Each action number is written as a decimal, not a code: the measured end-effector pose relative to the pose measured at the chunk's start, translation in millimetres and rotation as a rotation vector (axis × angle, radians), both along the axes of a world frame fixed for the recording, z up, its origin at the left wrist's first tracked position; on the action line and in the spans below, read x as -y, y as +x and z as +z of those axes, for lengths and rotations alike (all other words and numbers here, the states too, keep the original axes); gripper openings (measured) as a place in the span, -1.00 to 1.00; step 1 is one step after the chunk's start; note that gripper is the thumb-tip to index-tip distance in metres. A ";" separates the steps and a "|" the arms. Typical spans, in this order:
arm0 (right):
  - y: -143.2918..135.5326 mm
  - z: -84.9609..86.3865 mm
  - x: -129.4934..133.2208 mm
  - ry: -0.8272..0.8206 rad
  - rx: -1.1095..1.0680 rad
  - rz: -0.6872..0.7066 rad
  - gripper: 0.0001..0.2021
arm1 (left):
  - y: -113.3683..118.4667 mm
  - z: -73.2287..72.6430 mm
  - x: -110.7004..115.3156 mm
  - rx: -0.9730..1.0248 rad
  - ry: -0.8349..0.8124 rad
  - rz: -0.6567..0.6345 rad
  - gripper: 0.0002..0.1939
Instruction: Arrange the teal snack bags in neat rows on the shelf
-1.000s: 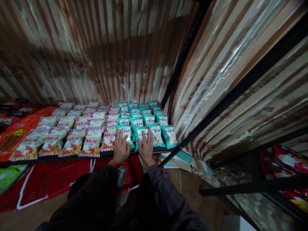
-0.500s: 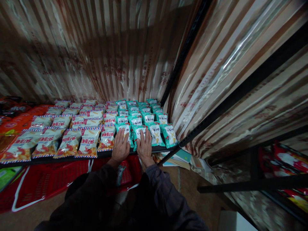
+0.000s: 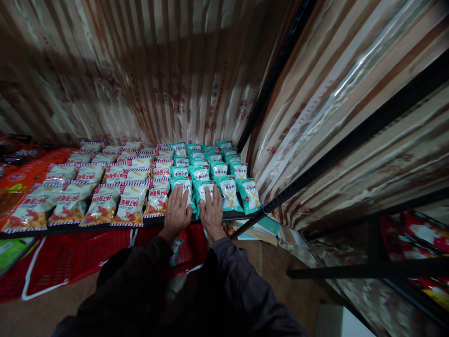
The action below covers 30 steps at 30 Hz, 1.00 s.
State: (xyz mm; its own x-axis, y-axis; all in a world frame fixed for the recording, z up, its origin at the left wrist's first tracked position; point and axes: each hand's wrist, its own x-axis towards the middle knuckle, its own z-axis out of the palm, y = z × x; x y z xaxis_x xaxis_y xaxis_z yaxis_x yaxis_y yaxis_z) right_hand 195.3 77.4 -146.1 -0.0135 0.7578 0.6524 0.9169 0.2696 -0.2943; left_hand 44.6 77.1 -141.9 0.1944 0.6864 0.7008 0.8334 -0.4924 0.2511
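Rows of teal and white snack bags (image 3: 229, 193) lie at the right end of a black shelf (image 3: 70, 229). My left hand (image 3: 178, 210) rests flat, fingers stretched out, on the lower part of the leftmost front teal bag (image 3: 187, 184). Beside it, my right hand (image 3: 212, 211) lies with extended fingers on the neighbouring front teal bag (image 3: 204, 188). Neither hand is wrapped round a bag. To the left of my hands stand several rows of white bags with red lettering (image 3: 132, 202).
Orange packs (image 3: 24, 177) lie at the far left. Under the shelf are red baskets (image 3: 77, 257) with white handles. A black post (image 3: 261, 100) and slanting bars border the right side, before striped curtains (image 3: 140, 70). Red packs (image 3: 424, 234) sit on another rack at right.
The view has shifted slightly. Both hands remain on the same two teal bags, with the fingers a little lower on them.
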 end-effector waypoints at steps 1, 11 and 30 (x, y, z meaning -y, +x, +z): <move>0.1 -0.2 0.1 0.003 -0.001 0.001 -0.52 | -0.1 0.3 0.3 -0.001 0.003 -0.001 -0.44; 2.5 -2.3 18.3 0.026 -0.020 0.012 -0.42 | -1.1 5.5 6.6 0.001 0.076 -0.003 -0.49; -37.8 -33.9 95.1 -0.073 -0.052 0.379 -0.56 | -40.9 -89.2 108.8 0.085 -0.221 -0.179 -0.61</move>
